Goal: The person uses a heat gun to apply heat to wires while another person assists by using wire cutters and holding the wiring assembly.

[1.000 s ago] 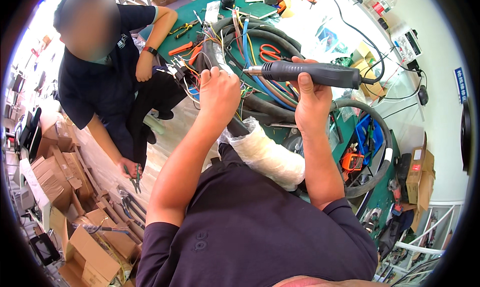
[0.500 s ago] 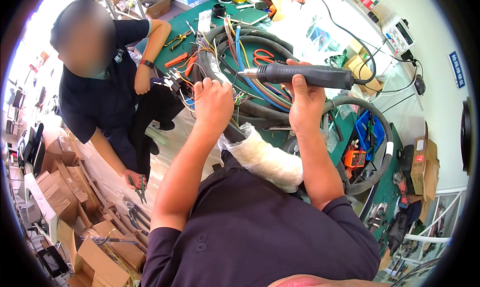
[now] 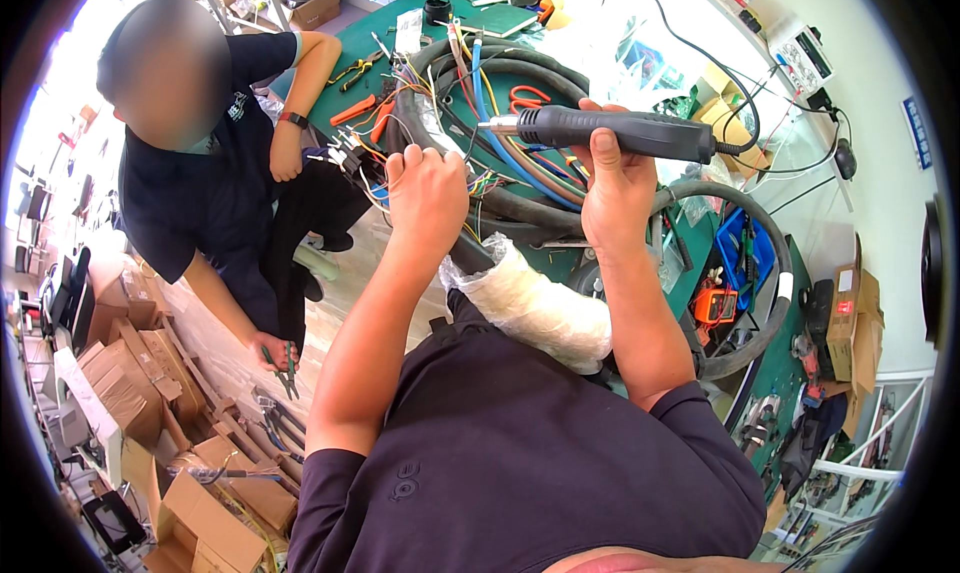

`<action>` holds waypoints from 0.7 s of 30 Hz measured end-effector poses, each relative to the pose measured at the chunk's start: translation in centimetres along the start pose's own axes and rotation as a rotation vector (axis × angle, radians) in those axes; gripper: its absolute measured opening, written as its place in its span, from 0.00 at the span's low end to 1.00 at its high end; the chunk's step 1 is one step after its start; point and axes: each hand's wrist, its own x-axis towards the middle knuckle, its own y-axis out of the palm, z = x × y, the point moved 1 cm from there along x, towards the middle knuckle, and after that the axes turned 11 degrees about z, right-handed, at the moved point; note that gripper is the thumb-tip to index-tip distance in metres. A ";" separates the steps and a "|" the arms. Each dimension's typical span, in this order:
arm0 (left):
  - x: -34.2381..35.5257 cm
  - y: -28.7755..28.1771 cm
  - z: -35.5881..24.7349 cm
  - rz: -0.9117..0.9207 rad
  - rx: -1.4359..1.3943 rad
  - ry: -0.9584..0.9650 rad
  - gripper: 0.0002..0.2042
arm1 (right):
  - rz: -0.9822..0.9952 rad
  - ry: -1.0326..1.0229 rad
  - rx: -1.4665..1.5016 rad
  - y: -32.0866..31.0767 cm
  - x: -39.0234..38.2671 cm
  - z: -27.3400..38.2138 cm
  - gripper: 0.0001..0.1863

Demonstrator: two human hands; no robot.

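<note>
1. R hand (image 3: 620, 195) is gripping the heat gun (image 3: 645, 133), fingers wrapping it; gun's hovering over the cable coil (image 3: 518, 209), nozzle pointing L.
2. L hand (image 3: 430, 193) is curling closed by coil's near L side, fingertips bunching; can't tell what it's pinching, if anything.
3. Barely anything's changing vs. 0.5 sec ago; both hands are holding position, so work's prob. staying at same step.

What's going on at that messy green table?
The person's right hand grips a long black heat gun, its silver metal nozzle pointing left. The left hand is beside thin, multicoloured wires; whether it pinches any is hidden. Thick black cable lies coiled on the green table. A dark-shirted co-worker holds green-handled pliers.
</note>
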 end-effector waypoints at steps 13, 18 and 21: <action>0.0 0.3 0.0 -0.016 -0.002 -0.016 0.05 | -0.022 0.030 0.024 0.2 -0.6 0.5 0.20; 0.0 -0.2 0.1 -0.049 -0.019 -0.023 0.05 | -0.097 0.019 0.055 0.0 -0.1 0.7 0.25; -1.3 0.3 0.1 -0.191 -0.108 -0.065 0.05 | -0.183 0.066 0.122 -1.0 -0.8 0.4 0.25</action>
